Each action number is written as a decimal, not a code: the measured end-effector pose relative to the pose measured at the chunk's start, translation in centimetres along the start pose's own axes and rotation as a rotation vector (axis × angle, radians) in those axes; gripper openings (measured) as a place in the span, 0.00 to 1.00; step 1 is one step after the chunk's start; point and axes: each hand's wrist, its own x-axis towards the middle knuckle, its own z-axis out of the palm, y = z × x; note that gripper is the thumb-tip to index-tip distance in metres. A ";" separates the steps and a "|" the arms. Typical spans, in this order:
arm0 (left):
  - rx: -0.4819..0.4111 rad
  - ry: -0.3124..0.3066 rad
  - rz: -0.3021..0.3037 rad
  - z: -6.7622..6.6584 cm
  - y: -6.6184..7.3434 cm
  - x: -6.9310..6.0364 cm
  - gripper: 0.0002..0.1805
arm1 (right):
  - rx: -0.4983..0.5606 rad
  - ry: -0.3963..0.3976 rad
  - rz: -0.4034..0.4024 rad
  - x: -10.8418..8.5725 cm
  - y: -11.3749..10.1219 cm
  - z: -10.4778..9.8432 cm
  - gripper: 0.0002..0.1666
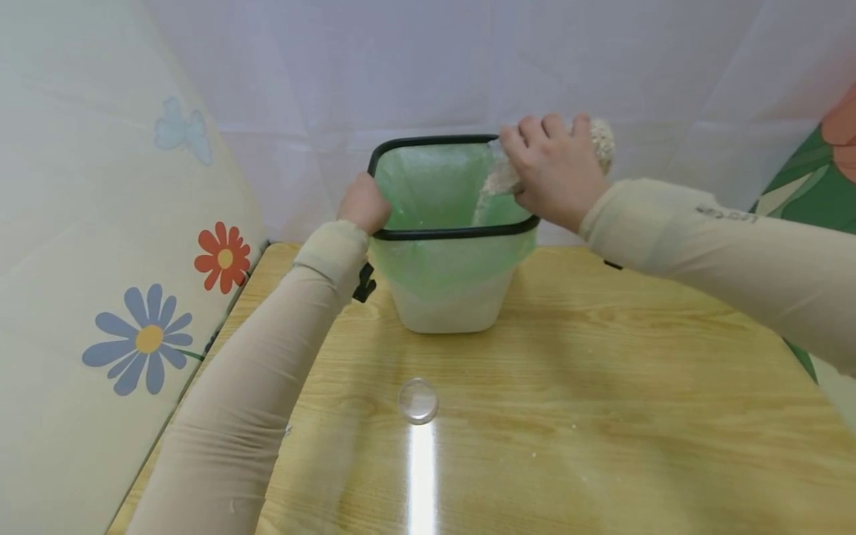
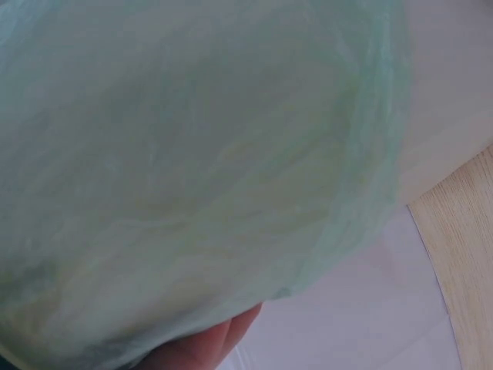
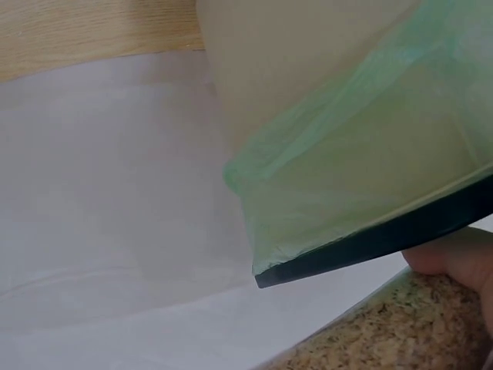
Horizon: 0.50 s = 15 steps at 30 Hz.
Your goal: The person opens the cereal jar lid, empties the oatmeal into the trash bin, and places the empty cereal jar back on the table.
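A white trash bin (image 1: 455,308) with a black rim (image 1: 461,233) stands at the back of the table, lined with a green plastic bag (image 1: 435,256). My left hand (image 1: 364,204) grips the bin's left rim; in the left wrist view its fingers (image 2: 204,347) are mostly hidden behind the bag. Over the right side of the opening, my right hand (image 1: 558,171) holds a clear jar (image 1: 603,143) of pale, speckled flakes, tilted with its mouth toward the bin. Flakes (image 1: 487,197) stream from it into the bag. The right wrist view shows the jar's filled body (image 3: 393,331).
A clear round lid (image 1: 417,401) lies on the wooden table (image 1: 602,386) in front of the bin, with a few small crumbs nearby. Black clips (image 1: 364,283) sit at the table's back edge. A white cloth (image 1: 401,67) hangs behind; a flower-decorated panel (image 1: 53,223) borders the left.
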 end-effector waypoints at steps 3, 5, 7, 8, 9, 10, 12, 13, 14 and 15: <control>-0.005 0.003 0.002 0.0 -0.1 -0.1 0.30 | 0.004 0.006 -0.018 0.1 -0.1 0.0 0.32; -0.007 0.002 -0.002 0.0 -0.1 -0.1 0.30 | 0.004 0.011 -0.026 0.1 -0.2 0.0 0.31; -0.008 0.004 -0.004 0.0 -0.2 -0.1 0.30 | 0.004 0.019 -0.030 0.1 -0.2 0.0 0.30; -0.008 0.003 -0.006 0.0 -0.2 -0.2 0.30 | 0.001 0.022 -0.030 0.1 -0.3 0.0 0.30; -0.007 0.001 -0.008 0.0 -0.1 -0.2 0.30 | -0.002 0.024 -0.029 0.1 -0.3 0.0 0.30; -0.009 -0.002 -0.008 0.0 -0.1 -0.2 0.30 | -0.004 0.025 -0.027 0.1 -0.3 0.0 0.30; -0.007 -0.004 -0.009 0.0 -0.1 -0.2 0.30 | -0.004 0.027 -0.026 0.1 -0.3 0.1 0.30; -0.009 -0.006 -0.009 0.0 -0.1 -0.2 0.30 | -0.003 0.028 -0.026 0.0 -0.3 0.1 0.29; -0.008 -0.007 -0.010 0.0 -0.1 -0.2 0.30 | -0.004 0.030 -0.027 0.0 -0.3 0.1 0.29; -0.009 -0.007 -0.010 0.0 -0.1 -0.1 0.30 | -0.003 0.030 -0.026 0.0 -0.2 0.1 0.28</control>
